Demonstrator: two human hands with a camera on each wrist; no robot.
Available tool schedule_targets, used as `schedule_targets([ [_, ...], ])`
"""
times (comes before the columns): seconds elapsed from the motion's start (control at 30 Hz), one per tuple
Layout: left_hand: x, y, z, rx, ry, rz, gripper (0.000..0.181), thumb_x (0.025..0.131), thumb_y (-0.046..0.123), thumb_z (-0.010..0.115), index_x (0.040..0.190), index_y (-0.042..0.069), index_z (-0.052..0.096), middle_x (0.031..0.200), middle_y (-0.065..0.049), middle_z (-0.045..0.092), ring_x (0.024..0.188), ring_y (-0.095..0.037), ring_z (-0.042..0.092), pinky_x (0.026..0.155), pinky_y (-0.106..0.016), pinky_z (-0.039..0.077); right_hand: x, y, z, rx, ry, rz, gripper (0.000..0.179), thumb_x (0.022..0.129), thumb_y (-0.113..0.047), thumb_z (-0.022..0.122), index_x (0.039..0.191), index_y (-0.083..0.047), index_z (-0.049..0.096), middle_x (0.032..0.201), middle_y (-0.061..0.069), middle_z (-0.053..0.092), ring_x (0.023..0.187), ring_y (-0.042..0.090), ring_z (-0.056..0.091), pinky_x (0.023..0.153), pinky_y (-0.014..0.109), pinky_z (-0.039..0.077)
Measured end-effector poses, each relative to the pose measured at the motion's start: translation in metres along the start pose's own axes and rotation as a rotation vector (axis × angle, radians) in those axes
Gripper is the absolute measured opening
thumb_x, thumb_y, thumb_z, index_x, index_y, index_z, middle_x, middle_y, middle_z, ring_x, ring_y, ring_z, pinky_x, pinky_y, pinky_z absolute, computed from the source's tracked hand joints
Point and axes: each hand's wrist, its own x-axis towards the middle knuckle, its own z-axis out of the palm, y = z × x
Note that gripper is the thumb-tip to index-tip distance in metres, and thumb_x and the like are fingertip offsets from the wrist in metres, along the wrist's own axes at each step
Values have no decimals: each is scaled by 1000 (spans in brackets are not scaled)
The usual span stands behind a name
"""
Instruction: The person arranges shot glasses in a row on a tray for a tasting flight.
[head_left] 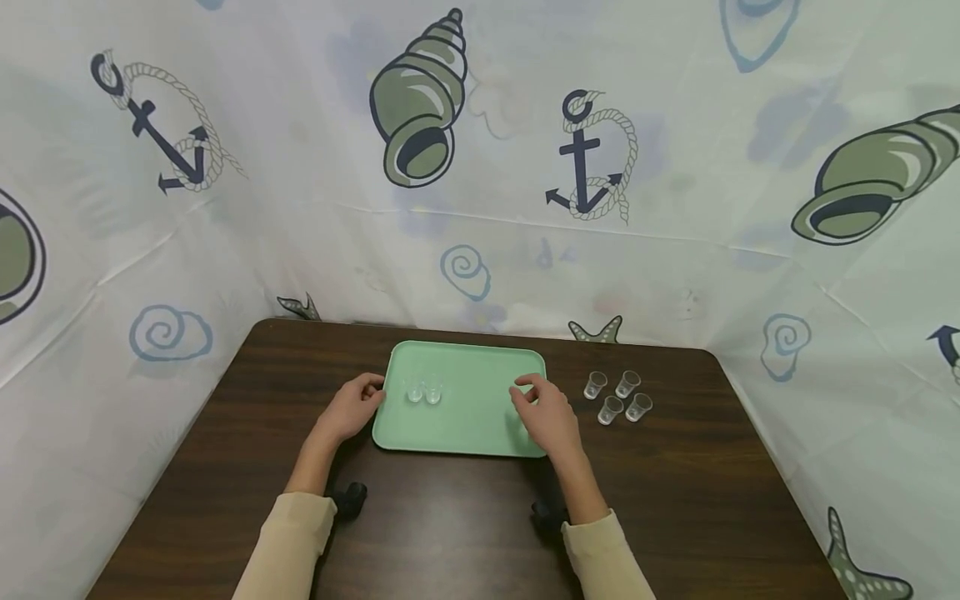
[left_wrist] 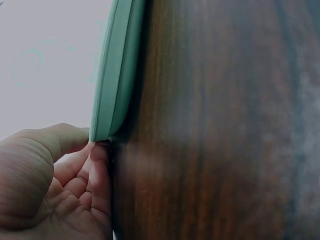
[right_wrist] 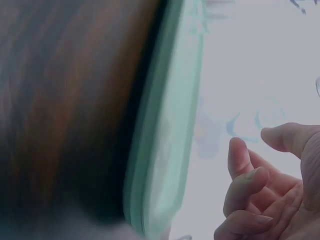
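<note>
Mint-green tray (head_left: 480, 421), smooth, round-cornered, lies on a wood-grained table (head_left: 442, 525), bearing two clear cups (head_left: 433, 395). It sits between my left hand (head_left: 350, 408), pinching its left rim, and my right hand (head_left: 551, 419), fingers parted, near its right rim.

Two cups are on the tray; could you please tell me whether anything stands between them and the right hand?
Nothing visible does: in the head view, only bare tray lies between the right hand and the two cups.

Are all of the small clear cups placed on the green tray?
No, two cups are on the tray, but four other cups are on the table.
</note>
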Motion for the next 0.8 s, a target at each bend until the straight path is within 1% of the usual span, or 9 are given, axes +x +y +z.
schedule_targets([
  [0.13, 0, 1, -1, 3, 0, 3, 45, 114, 19, 54, 151, -6, 53, 115, -19, 64, 98, -27, 60, 86, -42, 50, 3, 10, -15, 41, 39, 25, 39, 108, -42, 64, 137, -18, 72, 91, -1, 73, 70, 17, 65, 56, 36, 43],
  [0.3, -2, 3, -2, 8, 3, 0, 45, 114, 19, 53, 151, -6, 52, 117, -19, 64, 100, -28, 61, 87, -44, 51, 6, 19, -30, 49, 53, 33, 38, 108, -41, 63, 138, -18, 71, 97, 5, 75, 81, 18, 69, 63, 35, 47],
  [0.4, -2, 3, -2, 6, 1, 0, 45, 114, 20, 53, 152, -5, 52, 117, -19, 64, 101, -28, 61, 87, -43, 51, 6, 23, -36, 32, 65, 36, 38, 108, -38, 64, 138, -17, 70, 101, 8, 75, 79, 20, 66, 63, 35, 47],
  [0.57, -2, 3, -1, -2, 2, -1, 45, 114, 19, 53, 151, -6, 52, 116, -19, 64, 99, -27, 60, 86, -42, 50, 5, 33, -45, -14, 65, 40, 38, 107, -35, 65, 139, -15, 70, 104, 7, 75, 76, 20, 64, 63, 35, 45],
  [0.8, -1, 3, -1, -23, 0, -11, 45, 114, 18, 53, 151, -6, 52, 115, -19, 63, 97, -27, 60, 84, -40, 49, 2, 48, -61, -22, 53, 57, 39, 107, -33, 66, 139, -10, 69, 101, 10, 73, 77, 22, 63, 64, 35, 45],
])
